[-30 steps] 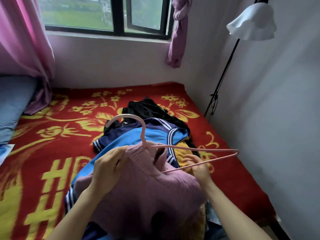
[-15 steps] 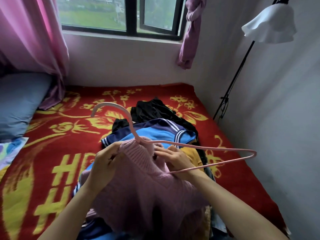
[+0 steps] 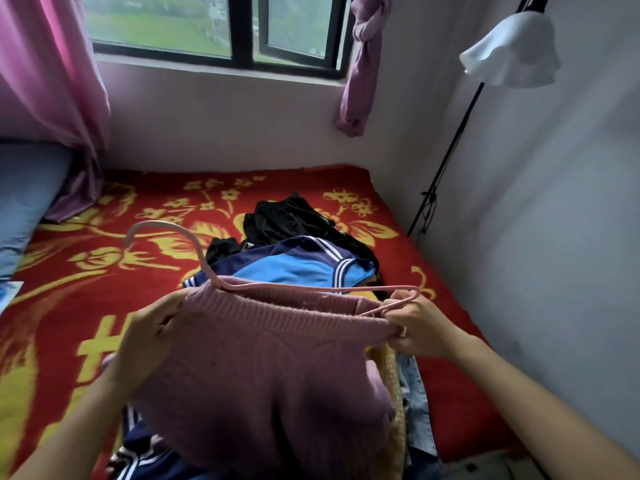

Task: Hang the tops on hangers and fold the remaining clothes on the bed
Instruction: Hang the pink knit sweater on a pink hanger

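Note:
I hold a pink knitted sweater (image 3: 270,368) up over the bed, its ribbed neck stretched wide between my hands. A pink hanger (image 3: 194,240) sits partly inside the neck, its hook up and to the left, its right arm sticking out. My left hand (image 3: 152,327) grips the left side of the neck. My right hand (image 3: 412,323) pinches the right side of the neck together with the hanger's right end. Behind lies a pile with a blue and navy striped jacket (image 3: 294,268) and black clothes (image 3: 287,220).
The bed has a red blanket (image 3: 69,306) with yellow flowers. A blue pillow (image 3: 24,202) lies at the left. A floor lamp (image 3: 509,57) stands by the right wall. Pink curtains (image 3: 48,71) hang at the window. Yellow cloth and jeans (image 3: 415,403) lie under the sweater.
My right hand moved out to the right along the hanger, pulling the sweater's neck wide over it. The hanger's right arm now lies mostly inside the neck.

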Demonstrator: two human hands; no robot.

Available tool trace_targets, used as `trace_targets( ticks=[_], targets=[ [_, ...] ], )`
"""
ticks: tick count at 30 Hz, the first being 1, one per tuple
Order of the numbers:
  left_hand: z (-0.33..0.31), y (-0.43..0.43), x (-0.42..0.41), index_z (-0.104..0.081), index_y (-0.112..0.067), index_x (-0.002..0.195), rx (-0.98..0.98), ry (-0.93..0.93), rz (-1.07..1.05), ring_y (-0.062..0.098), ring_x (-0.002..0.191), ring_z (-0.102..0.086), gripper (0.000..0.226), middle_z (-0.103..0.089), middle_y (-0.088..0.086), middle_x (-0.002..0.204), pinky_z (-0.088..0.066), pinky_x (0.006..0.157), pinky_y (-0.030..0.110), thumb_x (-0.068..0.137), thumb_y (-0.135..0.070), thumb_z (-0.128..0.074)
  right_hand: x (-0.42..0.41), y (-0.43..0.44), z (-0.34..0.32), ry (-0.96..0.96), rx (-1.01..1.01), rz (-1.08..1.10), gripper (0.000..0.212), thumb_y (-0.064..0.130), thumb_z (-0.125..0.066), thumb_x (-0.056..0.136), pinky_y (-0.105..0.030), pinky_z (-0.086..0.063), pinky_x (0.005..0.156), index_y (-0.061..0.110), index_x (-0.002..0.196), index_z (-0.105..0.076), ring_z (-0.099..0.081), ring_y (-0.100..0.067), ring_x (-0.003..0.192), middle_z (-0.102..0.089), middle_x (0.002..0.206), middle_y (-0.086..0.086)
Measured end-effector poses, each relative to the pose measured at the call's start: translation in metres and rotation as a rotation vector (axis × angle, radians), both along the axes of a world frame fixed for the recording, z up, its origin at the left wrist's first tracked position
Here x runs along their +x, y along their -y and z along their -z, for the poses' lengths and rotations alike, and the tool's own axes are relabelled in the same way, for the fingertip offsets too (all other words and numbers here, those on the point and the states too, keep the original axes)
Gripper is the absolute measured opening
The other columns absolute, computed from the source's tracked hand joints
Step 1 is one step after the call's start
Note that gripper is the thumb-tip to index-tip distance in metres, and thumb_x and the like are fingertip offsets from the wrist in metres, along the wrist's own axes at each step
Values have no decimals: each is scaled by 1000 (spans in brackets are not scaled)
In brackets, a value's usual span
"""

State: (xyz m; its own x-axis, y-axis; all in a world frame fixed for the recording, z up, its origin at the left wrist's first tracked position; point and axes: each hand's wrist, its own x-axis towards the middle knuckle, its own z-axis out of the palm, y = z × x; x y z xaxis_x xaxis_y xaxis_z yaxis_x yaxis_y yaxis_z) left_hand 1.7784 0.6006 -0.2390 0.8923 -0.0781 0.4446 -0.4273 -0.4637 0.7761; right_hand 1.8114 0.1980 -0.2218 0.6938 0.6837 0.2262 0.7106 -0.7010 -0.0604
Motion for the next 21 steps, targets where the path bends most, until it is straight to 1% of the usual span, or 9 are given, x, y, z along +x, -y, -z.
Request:
trace_targets(
  ticks=[1,4,5,6,8,10,12,16,21],
  targets=[
    [1,-4,2,-58,-52,113,34,10,22,-23,91,-54,32,-58,-42,104,-43,75,5,88,-64,-43,-3,6,-4,-6,0,20,18,31,-56,60,-29,-49,56,16,52,-51,-56,-20,58,-59,63,6],
    [7,-11,7,-65,-3,111,175,70,-30,-34,88,-41,47,-56,-46,95,-32,78,-5,89,-39,-46,-11,22,-18,-3,2,55,20,31,-55,60,-26,-50,52,12,55,-58,-61,-19,59,-64,67,3],
    [9,-13,8,-65,3,108,241,81,-83,-35,85,-40,45,-64,-37,91,-28,78,-7,84,-30,-44,-13,26,-24,9,11,55,19,29,-56,61,-25,-50,52,11,56,-58,-62,-19,60,-65,69,1],
    [9,-13,9,-64,1,107,303,83,-116,-27,81,-44,42,-70,-19,88,-31,77,-3,82,-25,-42,-16,29,-32,16,30,41,17,26,-58,63,-24,-49,53,11,58,-57,-61,-18,61,-65,71,0],
    [8,-19,10,-56,-13,106,465,166,-121,4,69,-51,32,-61,5,83,-42,67,18,79,-21,-40,-20,34,-49,28,94,3,14,15,-63,65,-22,-47,55,8,59,-52,-60,-16,64,-63,74,-1],
    [11,-29,16,-49,-17,107,650,336,-27,17,49,-48,28,-47,5,66,-42,45,32,79,-17,-41,-23,36,-64,47,126,-31,18,6,-66,63,-22,-47,56,7,58,-48,-57,-16,62,-61,74,-2],
    [6,-27,22,-48,-14,109,696,383,-21,23,42,-49,30,-46,4,59,-42,36,31,79,-17,-42,-22,33,-70,72,123,-41,17,8,-59,66,-26,-46,51,7,57,-45,-54,-19,56,-57,69,-4],
    [-6,0,36,-48,-13,115,721,424,-68,24,41,-51,39,-47,6,59,-40,34,29,77,-17,-40,-7,11,-86,188,145,10,11,7,-47,64,-33,-41,45,4,55,-41,-47,-25,51,-50,64,-8],
    [-17,27,44,-47,-18,118,659,277,-248,32,49,-59,42,-58,12,69,-49,39,41,77,-13,-54,-19,-67,-96,354,316,-157,6,0,-52,65,-27,-43,68,6,66,-50,-51,-21,72,-56,79,-9]
  ],
)
